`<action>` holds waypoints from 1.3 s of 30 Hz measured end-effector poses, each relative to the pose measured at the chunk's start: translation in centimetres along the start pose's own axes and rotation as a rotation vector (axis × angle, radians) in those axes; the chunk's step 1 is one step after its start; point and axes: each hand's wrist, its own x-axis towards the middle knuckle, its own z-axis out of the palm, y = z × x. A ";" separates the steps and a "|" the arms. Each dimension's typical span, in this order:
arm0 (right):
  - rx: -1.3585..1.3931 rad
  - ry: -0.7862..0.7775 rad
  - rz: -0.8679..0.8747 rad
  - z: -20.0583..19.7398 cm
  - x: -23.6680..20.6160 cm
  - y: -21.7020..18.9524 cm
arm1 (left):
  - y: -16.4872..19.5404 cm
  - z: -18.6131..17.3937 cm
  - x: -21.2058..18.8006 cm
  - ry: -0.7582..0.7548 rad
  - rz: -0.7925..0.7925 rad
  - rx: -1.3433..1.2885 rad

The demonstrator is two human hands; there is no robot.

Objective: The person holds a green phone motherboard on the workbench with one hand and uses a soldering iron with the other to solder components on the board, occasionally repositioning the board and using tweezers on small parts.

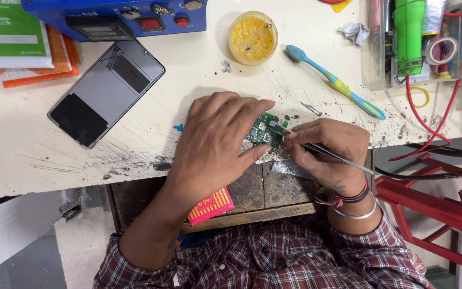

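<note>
A small green circuit board [266, 130] lies at the near edge of the scuffed white workbench [22, 150], pinned flat by the left hand [217, 142], whose fingers close over its edge, seemingly to steady it. The right hand [324, 152] pinches thin metal tweezers [316, 148] shut, their tip touching the board. Beyond the board sit a yellow flux tub [252, 37] and a blue toothbrush [333, 81]; left of it lies a phone panel [105, 91].

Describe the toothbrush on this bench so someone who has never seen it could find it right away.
Start at the scratched cream-white workbench top, then find the round yellow tub of paste near its back edge. Just right of the tub lies the blue, yellow and green plastic toothbrush, slanting toward the front edge. Its blue bristle head points at the tub; nothing else nearby is long and striped.
</note>
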 end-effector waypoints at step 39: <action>0.013 -0.004 -0.007 1.4 0.1 0.2 | -0.9 -0.2 -0.7 0.020 -0.003 -0.041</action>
